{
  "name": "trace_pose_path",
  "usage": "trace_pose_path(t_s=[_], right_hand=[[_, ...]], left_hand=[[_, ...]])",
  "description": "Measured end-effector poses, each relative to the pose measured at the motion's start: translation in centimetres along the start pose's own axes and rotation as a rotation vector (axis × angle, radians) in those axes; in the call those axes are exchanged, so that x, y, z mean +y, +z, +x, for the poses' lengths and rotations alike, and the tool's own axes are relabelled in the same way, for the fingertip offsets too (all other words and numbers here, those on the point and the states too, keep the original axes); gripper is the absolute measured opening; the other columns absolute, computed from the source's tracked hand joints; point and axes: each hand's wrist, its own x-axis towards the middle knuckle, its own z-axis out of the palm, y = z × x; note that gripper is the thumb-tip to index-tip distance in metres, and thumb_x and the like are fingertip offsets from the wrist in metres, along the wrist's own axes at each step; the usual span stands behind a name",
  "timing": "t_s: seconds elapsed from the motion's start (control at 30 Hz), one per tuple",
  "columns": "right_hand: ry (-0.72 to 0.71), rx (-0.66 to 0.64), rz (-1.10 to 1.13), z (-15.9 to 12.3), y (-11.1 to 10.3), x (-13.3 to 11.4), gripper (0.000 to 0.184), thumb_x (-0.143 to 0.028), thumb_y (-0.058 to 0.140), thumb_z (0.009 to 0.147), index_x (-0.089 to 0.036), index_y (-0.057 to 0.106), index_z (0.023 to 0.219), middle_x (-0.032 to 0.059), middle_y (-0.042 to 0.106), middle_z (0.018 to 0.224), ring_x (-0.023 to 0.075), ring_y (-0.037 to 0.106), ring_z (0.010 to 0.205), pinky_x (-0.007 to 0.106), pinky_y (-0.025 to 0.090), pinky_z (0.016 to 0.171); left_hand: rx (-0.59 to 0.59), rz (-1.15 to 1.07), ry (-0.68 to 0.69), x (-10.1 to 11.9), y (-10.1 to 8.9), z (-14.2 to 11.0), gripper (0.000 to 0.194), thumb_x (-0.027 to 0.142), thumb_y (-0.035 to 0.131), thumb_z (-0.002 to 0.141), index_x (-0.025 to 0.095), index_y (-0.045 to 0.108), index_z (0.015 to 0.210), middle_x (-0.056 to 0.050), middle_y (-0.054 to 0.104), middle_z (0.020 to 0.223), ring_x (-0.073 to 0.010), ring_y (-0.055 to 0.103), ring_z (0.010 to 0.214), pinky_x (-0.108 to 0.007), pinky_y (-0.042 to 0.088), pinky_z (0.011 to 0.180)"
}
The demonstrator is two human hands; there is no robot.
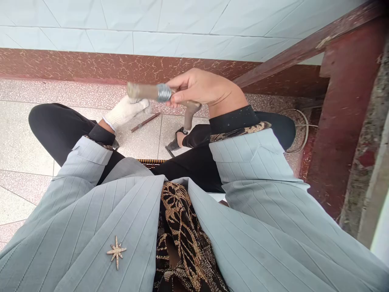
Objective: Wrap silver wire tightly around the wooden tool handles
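Observation:
My right hand (199, 87), bare, is raised over my lap and pinches a short brownish stick (142, 91) wrapped with silver-grey wire (164, 92) near my fingertips. My left hand (126, 111), in a white knit glove, sits just below the stick's far end; its fingers curl loosely and whether it touches the stick is unclear. I sit on the floor in black trousers and a pale grey pinstriped jacket.
A thin brown rod (145, 122) lies on the speckled tile floor between my knees. A wooden-handled tool (191, 113) stands beside my right knee. A dark red wooden frame (343, 105) rises at the right, and a tiled wall (152, 24) runs ahead.

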Motion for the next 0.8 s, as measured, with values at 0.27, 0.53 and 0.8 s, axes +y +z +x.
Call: trace_pose_path(t_s=[0.27, 0.53, 0.8], right_hand=[[0.092, 0.484, 0.051, 1.2, 0.0, 0.9, 0.031, -0.06, 0.08, 0.075, -0.036, 0.061, 0.077, 0.0052, 0.069, 0.094, 0.0264, 0.056, 0.083, 0.047, 0.052, 0.086], [0.407, -0.089, -0.732, 2.0, 0.2, 1.6, 0.025, -0.02, 0.066, 0.091, -0.011, 0.078, 0.111, 0.0026, 0.067, 0.079, 0.0124, 0.051, 0.07, 0.03, 0.038, 0.069], [-0.01, -0.057, 0.023, -0.1, -0.3, 0.2, 0.017, -0.031, 0.075, 0.087, -0.015, 0.073, 0.092, 0.0015, 0.066, 0.082, 0.0114, 0.055, 0.07, 0.028, 0.042, 0.069]], left_hand=[[-0.05, 0.051, -0.06, 0.9, 1.5, -0.3, 0.025, 0.018, 0.049, 0.102, 0.016, 0.058, 0.079, 0.004, 0.043, 0.058, -0.0064, 0.038, 0.048, -0.018, 0.032, 0.05], [-0.058, 0.225, -0.059, 1.2, 0.7, -0.7, 0.021, 0.02, 0.056, 0.091, 0.017, 0.055, 0.07, 0.004, 0.045, 0.057, -0.0088, 0.046, 0.053, -0.023, 0.034, 0.054], [0.035, -0.001, -0.027, -0.2, -0.1, 0.1, 0.037, 0.047, 0.052, 0.104, 0.019, 0.06, 0.08, 0.0, 0.051, 0.064, -0.0119, 0.045, 0.062, -0.029, 0.038, 0.058]])
